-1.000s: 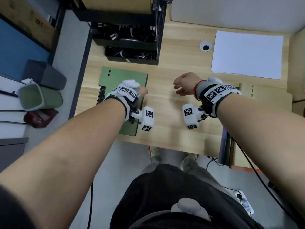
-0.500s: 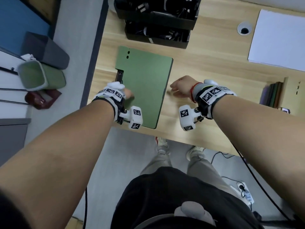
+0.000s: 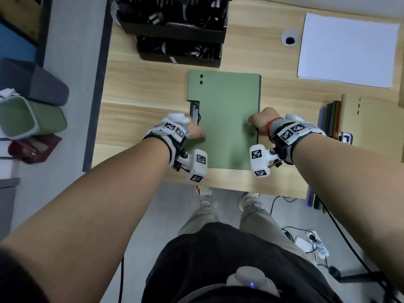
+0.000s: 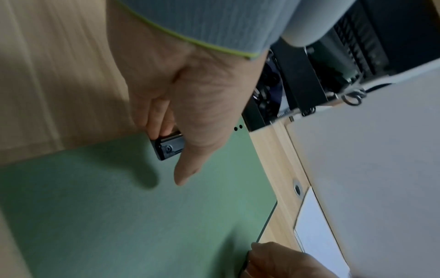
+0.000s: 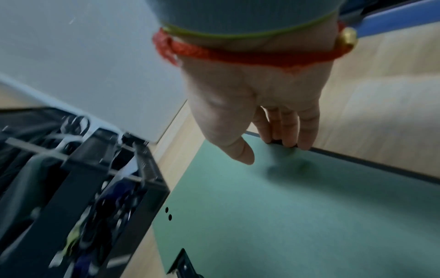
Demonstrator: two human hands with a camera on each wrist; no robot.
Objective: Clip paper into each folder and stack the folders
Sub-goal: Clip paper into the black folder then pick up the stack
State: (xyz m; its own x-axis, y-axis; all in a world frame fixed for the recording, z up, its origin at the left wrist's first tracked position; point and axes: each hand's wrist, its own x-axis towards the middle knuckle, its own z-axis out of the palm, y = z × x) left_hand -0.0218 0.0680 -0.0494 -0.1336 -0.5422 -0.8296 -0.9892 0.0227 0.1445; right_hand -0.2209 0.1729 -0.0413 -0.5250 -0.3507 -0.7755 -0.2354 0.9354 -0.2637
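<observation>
The left hand (image 4: 190,105) has its fingers (image 4: 154,120) curled down onto the black metal clip (image 4: 167,147) at the folder's near-left edge, while the thumb lies straight on the green cover; whether the fingers actually grip the clip or only press on it cannot be told. The right hand (image 5: 257,105) has its fingers (image 5: 307,127) hooked over the folder's opposite long edge, fingertips at the dark rim, and the thumb hangs free just above the cover.

Between the two hands lies the green folder (image 3: 227,119), flat and closed on the surface (image 3: 142,88), a matte rectangular board with rounded corners and two small punched holes near its far-left corner.

Beyond the right hand, well apart from the folder, sits a smooth white stack of paper (image 3: 347,51), and next to it a round cable hole in the pale wood-grain top. Beyond the left hand stands a black tiered tray (image 3: 179,29) filled with tangled cables. To the right of the right hand, several folder spines (image 3: 332,119) stand upright in a slot.
</observation>
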